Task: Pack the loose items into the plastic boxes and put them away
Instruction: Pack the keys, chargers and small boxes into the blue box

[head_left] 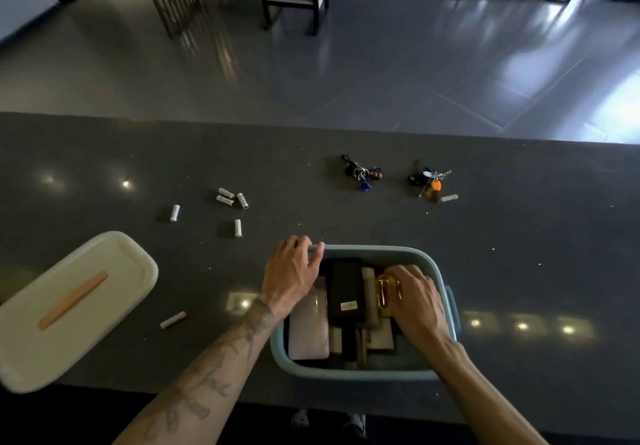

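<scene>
I see the blue plastic box (381, 249) standing open at the near edge of the table (519, 236), directly in front of me. My left hand (294, 268) grips the box at its far left corner, fingers curled over the rim. My right hand (415, 302) is inside the box on its right side, fingers curled round a gold-coloured item (383, 297). The box also holds a black case (348, 292) and a pale pouch (308, 326), packed side by side with other flat items. The white lid (114, 271) lies well apart on the left of the table. Six white cylinders (238, 228) lie loose on the table left of the box; two key bunches (362, 176) lie beyond it, near the far edge.
</scene>
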Demonstrator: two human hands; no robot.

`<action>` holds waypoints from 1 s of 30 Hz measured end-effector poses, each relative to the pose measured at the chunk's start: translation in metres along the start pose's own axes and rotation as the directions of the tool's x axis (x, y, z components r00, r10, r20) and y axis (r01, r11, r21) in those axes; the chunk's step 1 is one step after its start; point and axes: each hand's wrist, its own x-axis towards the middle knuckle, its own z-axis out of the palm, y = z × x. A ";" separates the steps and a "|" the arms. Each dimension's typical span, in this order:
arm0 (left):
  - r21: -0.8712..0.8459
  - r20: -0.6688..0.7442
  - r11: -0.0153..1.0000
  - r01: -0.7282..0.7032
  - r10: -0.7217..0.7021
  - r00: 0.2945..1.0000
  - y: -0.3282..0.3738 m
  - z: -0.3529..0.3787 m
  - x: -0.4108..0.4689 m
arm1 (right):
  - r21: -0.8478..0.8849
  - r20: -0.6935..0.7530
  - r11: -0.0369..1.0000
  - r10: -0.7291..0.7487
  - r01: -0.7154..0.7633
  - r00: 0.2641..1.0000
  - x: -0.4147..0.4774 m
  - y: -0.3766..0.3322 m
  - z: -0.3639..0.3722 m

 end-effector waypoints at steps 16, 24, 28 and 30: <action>-0.063 0.055 0.993 0.099 -0.096 0.994 0.049 0.057 0.168 | 0.050 0.048 0.988 0.141 -0.143 0.989 0.187 0.057 -0.038; -0.033 0.004 0.999 0.025 -0.025 1.000 0.065 0.107 0.274 | 0.039 0.018 0.989 0.140 -0.141 0.990 0.215 0.107 -0.029; -0.060 -0.061 0.997 0.049 -0.053 0.997 0.061 0.119 0.287 | 0.050 -0.016 0.987 0.156 -0.155 0.988 0.238 0.124 -0.035; -0.079 -0.078 0.995 0.062 -0.068 0.995 0.059 0.120 0.289 | 0.033 -0.027 0.987 0.160 -0.159 0.987 0.252 0.128 -0.037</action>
